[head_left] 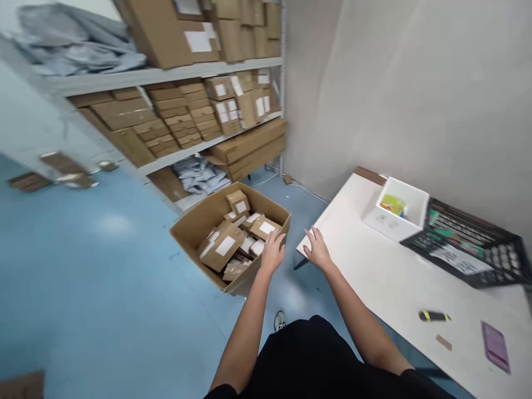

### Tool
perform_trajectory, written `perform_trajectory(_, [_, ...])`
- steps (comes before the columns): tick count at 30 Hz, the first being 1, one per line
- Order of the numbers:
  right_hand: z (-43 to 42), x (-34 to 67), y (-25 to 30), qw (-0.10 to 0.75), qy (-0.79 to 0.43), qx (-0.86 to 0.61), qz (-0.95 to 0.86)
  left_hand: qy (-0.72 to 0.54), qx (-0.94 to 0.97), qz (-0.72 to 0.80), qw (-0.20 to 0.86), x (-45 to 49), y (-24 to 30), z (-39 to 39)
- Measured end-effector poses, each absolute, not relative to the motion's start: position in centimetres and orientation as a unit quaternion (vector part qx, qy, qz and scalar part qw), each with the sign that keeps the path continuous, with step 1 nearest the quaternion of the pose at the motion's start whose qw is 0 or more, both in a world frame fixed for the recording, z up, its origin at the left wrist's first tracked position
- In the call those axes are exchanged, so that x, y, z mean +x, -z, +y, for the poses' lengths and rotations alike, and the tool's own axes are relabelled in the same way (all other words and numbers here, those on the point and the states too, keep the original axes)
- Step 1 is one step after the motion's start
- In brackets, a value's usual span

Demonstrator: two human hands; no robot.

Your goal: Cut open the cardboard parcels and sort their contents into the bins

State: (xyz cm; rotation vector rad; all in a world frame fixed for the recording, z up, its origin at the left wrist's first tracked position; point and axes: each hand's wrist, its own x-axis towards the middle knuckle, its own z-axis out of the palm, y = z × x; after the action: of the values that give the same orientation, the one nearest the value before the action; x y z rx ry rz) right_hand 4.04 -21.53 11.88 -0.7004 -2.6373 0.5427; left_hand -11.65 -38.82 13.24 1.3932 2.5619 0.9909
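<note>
A large open cardboard box [191, 230] stands on the blue floor, filled with several small labelled parcels [222, 246]. My left hand [273, 250] reaches over its near right rim, fingers stretched out and apart, just touching or hovering at a small parcel [263, 226]. My right hand [317, 247] is open too, fingers spread, resting at the near corner of a white table [374, 266]. Neither hand holds anything.
Metal shelving [174, 72] at the left holds stacked cardboard boxes and grey mailer bags. On the table sit a white bin [397, 209], a black crate [469, 244], a yellow-black cutter [434, 316] and a purple item [495, 346]. Flat cartons lie on the floor.
</note>
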Motion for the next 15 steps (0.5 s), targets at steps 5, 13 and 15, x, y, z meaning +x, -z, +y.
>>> perform_trajectory(5, [-25.2, -7.3, -11.0, 0.124, -0.217, -0.129, -0.96, -0.33, 0.3, 0.895, 0.005, -18.3, -11.0, -47.0])
perform_trajectory(13, [-25.0, -17.9, -7.5, 0.045, -0.246, -0.073, -0.965, -0.313, 0.194, 0.929, 0.05, -23.3, -5.9, -48.2])
perform_trajectory(15, [-23.2, -20.2, -6.1, 0.027, -0.249, -0.074, -0.965, -0.299, 0.18, 0.934, 0.076, -25.3, -4.7, -46.5])
